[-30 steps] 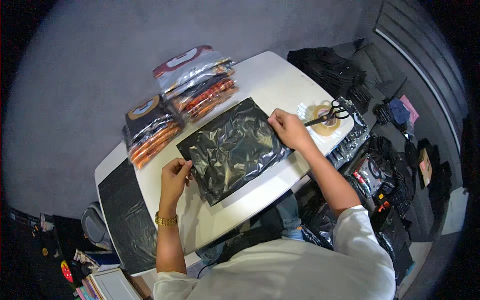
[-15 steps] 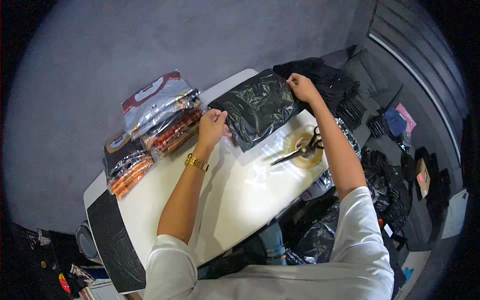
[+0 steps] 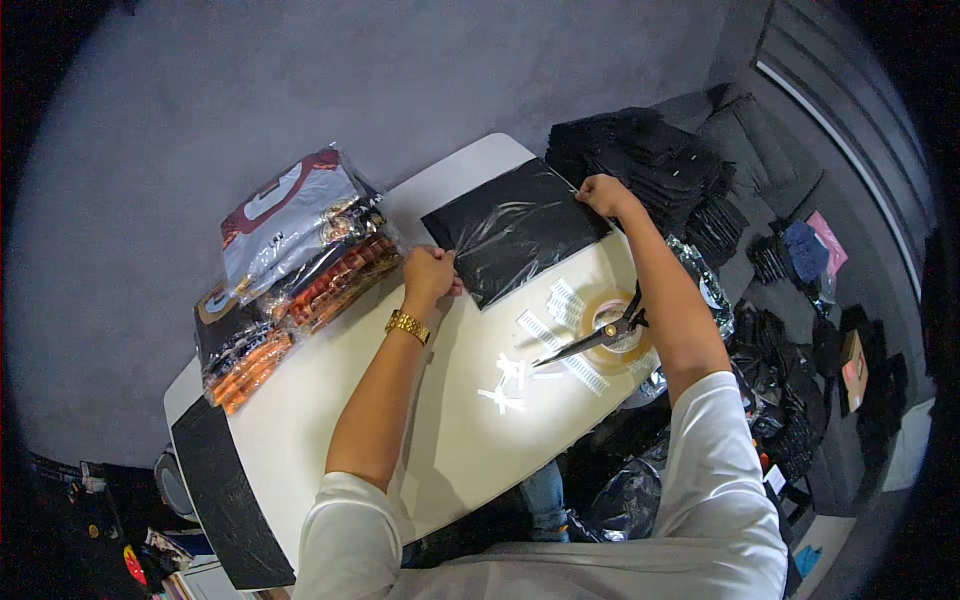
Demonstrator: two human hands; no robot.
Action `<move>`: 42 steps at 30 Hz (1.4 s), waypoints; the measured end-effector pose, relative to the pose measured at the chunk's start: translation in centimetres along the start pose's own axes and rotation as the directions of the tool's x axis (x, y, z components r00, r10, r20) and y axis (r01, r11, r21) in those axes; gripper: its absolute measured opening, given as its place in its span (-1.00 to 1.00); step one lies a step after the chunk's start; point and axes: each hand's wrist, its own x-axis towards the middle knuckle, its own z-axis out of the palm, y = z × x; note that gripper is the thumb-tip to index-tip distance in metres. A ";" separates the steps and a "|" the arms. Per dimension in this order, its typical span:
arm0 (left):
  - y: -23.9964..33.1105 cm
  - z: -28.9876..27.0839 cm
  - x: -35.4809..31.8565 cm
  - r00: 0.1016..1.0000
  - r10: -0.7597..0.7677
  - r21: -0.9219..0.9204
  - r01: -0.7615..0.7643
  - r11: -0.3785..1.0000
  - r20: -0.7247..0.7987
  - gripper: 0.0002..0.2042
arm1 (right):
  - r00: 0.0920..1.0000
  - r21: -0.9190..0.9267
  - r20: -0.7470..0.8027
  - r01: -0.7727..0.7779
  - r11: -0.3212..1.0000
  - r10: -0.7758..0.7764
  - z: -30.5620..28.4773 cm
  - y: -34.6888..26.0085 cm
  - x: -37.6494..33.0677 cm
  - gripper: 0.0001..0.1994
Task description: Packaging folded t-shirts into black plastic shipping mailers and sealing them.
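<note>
A flat black package in clear, shiny plastic (image 3: 525,230) lies on the white table (image 3: 450,430), its contents looking like folded dark cloth. At its near-left edge, my left hand (image 3: 430,277) pinches the plastic, with a gold watch on that wrist. My right hand (image 3: 604,196) has its fingers closed on the package's right edge, near the far corner. Close to my right forearm, black-handled scissors (image 3: 590,345) rest on a roll of tape (image 3: 596,312). Strips of white labels (image 3: 543,331) surround the roll, and small white paper scraps (image 3: 507,384) lie nearer me.
Bagged, folded garments (image 3: 300,225) are stacked at the table's left side. A black sheet (image 3: 225,490) covers its left end. Beyond my right hand rises a large pile of folded black items (image 3: 640,150). More black bags (image 3: 770,365) fill the grey sofa on the right.
The package's plastic has gone from wrinkled and partly raised to smoother and flat on the table. Both hands have come slightly nearer me, still on its edges.
</note>
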 end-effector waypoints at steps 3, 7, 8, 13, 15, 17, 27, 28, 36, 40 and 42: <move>0.1 0.5 -0.7 0.998 -0.015 -0.039 0.012 0.999 -0.056 -0.78 | 0.999 -0.027 -0.035 0.005 1.000 -0.006 -0.3 -0.3 -0.4 -0.71; 0.9 -0.3 -3.3 0.929 0.355 0.509 -0.257 0.822 -0.103 -0.76 | 0.994 -0.112 -0.106 -0.051 0.992 0.039 -0.9 -2.5 -2.8 -0.67; 1.2 -0.3 -4.0 0.918 0.374 0.515 -0.260 0.817 -0.129 -0.76 | 0.994 -0.113 -0.104 -0.053 0.992 0.041 -1.0 -3.2 -3.8 -0.67; 2.4 -0.4 -8.6 0.886 0.463 0.444 -0.422 0.790 0.020 -0.82 | 0.955 -0.127 -0.037 0.288 0.949 -0.295 -2.7 -7.7 -11.0 -0.55; 0.5 -1.4 -9.6 0.675 0.735 0.400 -0.693 0.600 0.066 -0.82 | 0.916 -0.063 -0.078 0.389 0.919 -0.393 -3.5 -11.7 -15.1 -0.62; 2.2 -1.8 -13.7 0.817 0.575 0.271 -0.565 0.779 0.047 -0.78 | 0.880 -0.013 -0.132 0.458 0.889 -0.455 -4.5 -12.8 -19.0 -0.69; -5.6 -9.0 -32.1 0.884 0.418 0.064 -0.415 0.908 -0.209 -0.64 | 0.914 0.707 -0.080 0.333 0.624 -0.398 2.4 -20.3 -36.7 -0.69; -6.2 -9.5 -34.0 0.854 0.490 0.189 -0.459 0.868 -0.174 -0.70 | 0.931 0.866 -0.068 0.234 0.442 -0.359 4.4 -21.7 -38.5 -0.72; -9.0 -13.7 -44.2 0.512 0.859 0.459 -0.763 0.456 -0.003 -0.35 | 0.758 0.866 0.237 -0.448 -0.221 -0.608 15.4 -36.7 -48.3 -0.06; -12.0 -20.7 -46.3 0.586 0.799 0.703 -0.512 0.494 -0.135 -0.32 | 0.529 0.837 0.338 -0.548 -0.009 -0.778 17.8 -41.2 -52.0 0.20; -14.1 -24.2 -46.8 0.602 0.742 0.672 -0.421 0.609 -0.296 -0.44 | 0.445 0.881 0.298 -0.468 0.064 -0.845 18.9 -42.1 -52.2 0.19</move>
